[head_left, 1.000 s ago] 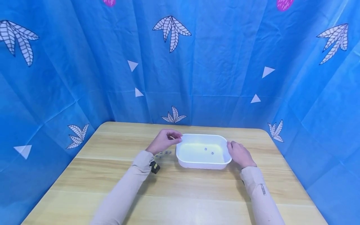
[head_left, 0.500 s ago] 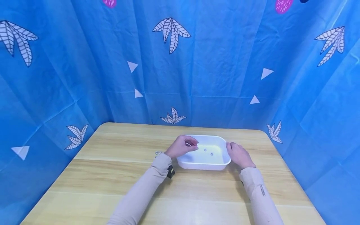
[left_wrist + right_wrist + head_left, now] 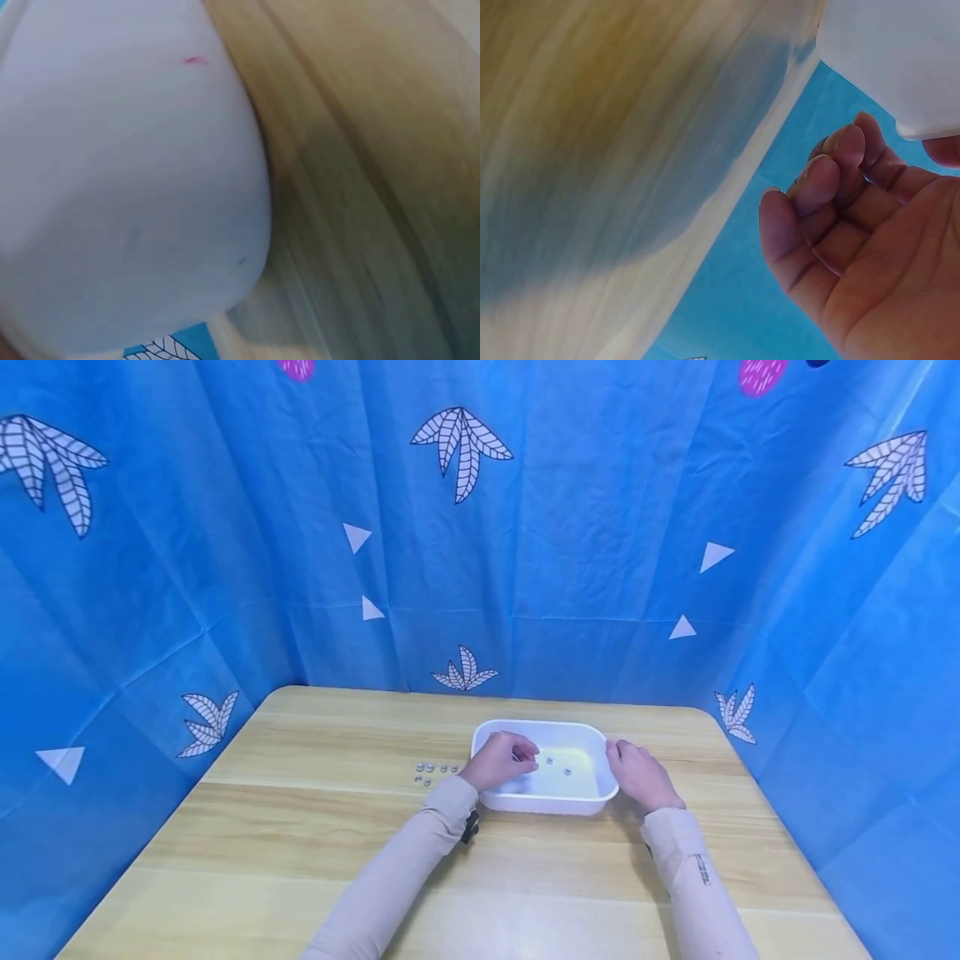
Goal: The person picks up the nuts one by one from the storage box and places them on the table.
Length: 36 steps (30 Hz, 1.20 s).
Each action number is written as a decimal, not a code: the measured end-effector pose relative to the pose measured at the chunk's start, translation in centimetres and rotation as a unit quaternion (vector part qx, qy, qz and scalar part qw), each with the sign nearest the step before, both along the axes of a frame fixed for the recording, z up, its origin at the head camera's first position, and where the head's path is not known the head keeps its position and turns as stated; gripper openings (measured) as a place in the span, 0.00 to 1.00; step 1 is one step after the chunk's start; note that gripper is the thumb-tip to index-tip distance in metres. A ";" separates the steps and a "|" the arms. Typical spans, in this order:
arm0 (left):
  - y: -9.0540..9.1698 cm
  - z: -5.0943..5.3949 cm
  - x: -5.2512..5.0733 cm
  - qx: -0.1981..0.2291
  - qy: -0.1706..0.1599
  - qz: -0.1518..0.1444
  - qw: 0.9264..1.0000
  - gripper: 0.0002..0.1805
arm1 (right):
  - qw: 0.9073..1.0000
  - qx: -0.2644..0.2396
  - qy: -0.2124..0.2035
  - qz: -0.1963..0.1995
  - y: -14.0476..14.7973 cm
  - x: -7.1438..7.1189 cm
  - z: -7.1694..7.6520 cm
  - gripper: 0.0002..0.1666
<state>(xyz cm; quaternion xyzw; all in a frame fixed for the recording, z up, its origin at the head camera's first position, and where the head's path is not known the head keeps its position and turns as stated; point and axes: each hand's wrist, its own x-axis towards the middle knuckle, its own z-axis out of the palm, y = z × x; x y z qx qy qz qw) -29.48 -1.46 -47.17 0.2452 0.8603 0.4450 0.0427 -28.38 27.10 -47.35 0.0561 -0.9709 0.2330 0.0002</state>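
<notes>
In the head view, a white plastic tub stands on the wooden table, with two small shiny metallic pieces on its floor. Over the tub's left half is my left hand, thumb and forefinger bent towards each other; whether something small sits between the tips cannot be made out. My right hand grips the tub's right rim. Seen from the right wrist, its thumb is at the tub's rim and its fingers are curled outside. Several similar metallic pieces lie on the table left of the tub.
The light wooden table has rounded far corners. A blue patterned curtain hangs behind it and along both sides. The left wrist view is mostly filled by the tub's outer wall.
My left hand has moved right, from the tub's left rim to over its inside, uncovering the loose pieces on the table. My right hand has stayed on the rim.
</notes>
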 end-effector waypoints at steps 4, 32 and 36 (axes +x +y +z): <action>0.7 -0.1 -0.1 -0.020 -0.001 -0.005 1.000 0.15 | 1.000 0.001 0.005 0.000 0.2 0.0 0.1 0.35; 3.1 -0.7 -1.3 -0.124 0.027 -0.016 0.992 0.14 | 1.000 0.001 0.012 -0.003 0.8 -0.1 0.0 0.34; 3.5 -1.0 -1.2 -0.142 0.022 -0.010 0.990 0.15 | 1.000 0.000 0.006 -0.001 0.2 -0.1 0.0 0.33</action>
